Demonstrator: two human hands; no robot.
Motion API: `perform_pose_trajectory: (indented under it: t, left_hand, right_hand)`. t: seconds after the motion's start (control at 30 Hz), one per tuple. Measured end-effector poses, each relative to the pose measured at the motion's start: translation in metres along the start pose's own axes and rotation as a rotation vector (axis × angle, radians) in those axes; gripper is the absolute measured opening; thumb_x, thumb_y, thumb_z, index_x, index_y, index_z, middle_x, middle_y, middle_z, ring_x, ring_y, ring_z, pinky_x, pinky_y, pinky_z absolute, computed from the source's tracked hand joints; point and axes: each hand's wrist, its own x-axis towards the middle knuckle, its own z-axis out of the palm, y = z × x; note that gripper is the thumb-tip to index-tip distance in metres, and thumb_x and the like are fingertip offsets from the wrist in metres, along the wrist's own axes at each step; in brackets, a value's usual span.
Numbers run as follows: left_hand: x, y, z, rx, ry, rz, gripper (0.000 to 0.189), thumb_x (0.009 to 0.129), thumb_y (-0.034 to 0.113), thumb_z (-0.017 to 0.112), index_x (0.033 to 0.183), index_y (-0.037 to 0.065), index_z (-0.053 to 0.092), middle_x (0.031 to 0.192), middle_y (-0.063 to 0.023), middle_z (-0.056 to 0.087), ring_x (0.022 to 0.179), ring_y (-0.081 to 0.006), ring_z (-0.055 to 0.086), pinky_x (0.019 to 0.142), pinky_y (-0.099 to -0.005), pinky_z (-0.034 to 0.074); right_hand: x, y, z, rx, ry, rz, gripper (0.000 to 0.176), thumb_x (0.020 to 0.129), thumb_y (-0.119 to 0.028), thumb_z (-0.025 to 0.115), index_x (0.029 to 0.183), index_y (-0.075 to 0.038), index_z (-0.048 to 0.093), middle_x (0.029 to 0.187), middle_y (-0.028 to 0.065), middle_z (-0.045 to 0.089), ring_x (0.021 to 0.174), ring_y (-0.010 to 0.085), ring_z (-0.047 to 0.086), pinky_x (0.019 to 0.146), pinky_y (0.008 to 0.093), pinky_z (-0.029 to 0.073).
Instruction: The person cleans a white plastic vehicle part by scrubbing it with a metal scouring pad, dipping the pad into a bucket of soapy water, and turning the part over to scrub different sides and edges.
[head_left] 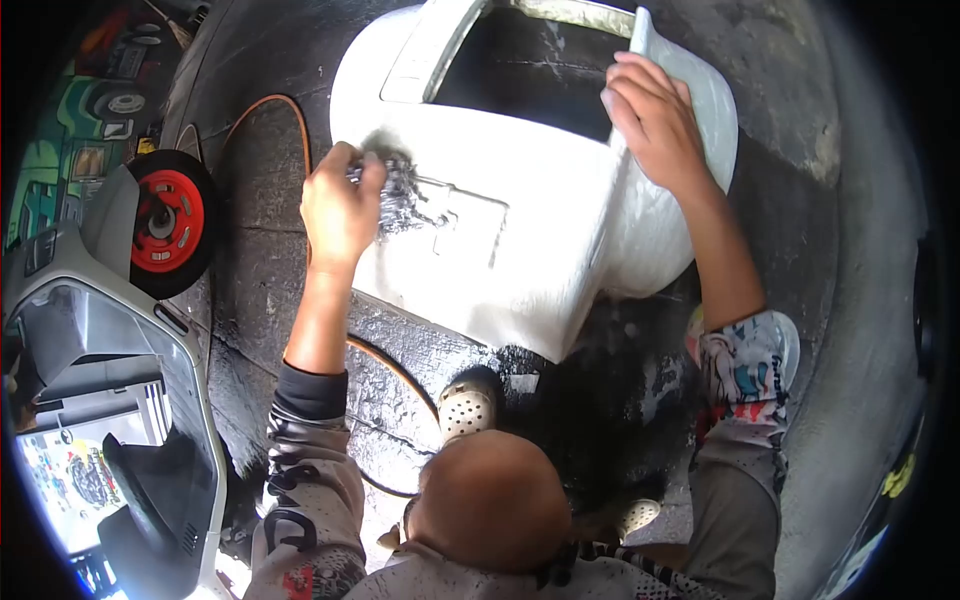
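A white body panel [440, 280] with a large dark opening lies in front of me on wet floor. My left hand [342, 210] is closed on a crumpled, dark, shiny wad [398, 195], pressed close over the panel's flat face. The wad is blurred, and I cannot tell what it is made of. Beside it, a recessed rectangular outline marks the panel. My right hand [655, 120] is wrapped over the panel's edge at the right side of the opening, fingers curled round the frame.
An orange hose [305, 125] runs along the floor on the left and passes near my clog-shod foot [466, 410]. At left are a tyre with a red wheel [163, 220] and a grey vehicle body [195, 370]. Wet, dark floor [620, 370] lies below the panel.
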Motion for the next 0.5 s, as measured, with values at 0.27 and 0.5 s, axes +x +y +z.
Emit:
perform_pose_trajectory:
  t: [0.27,0.5]
  left_hand:
    - [-0.011,0.057,-0.012,-0.177,-0.188,0.162,0.01,0.081,0.009,0.068,0.087,0.001,0.065,0.08,-0.0145,0.069,0.069,-0.0266,0.069,0.063,-0.0365,0.054]
    - [-0.063,-0.013,-0.05,-0.663,0.26,-0.25,0.018,0.089,0.016,0.067,0.092,0.0,0.059,0.085,-0.0086,0.061,0.084,-0.0189,0.058,0.081,-0.0341,0.046]
  right_hand:
    - [0.003,-0.001,-0.005,-0.006,-0.022,0.008,0.016,0.095,-0.016,0.059,0.097,-0.002,0.068,0.111,0.006,0.067,0.127,0.0232,0.054,0.101,0.0403,0.036]
    - [0.01,-0.007,-0.009,0.02,-0.05,0.06,0.016,0.095,-0.013,0.057,0.091,-0.001,0.067,0.109,0.0061,0.066,0.126,0.0238,0.055,0.099,0.0389,0.036]
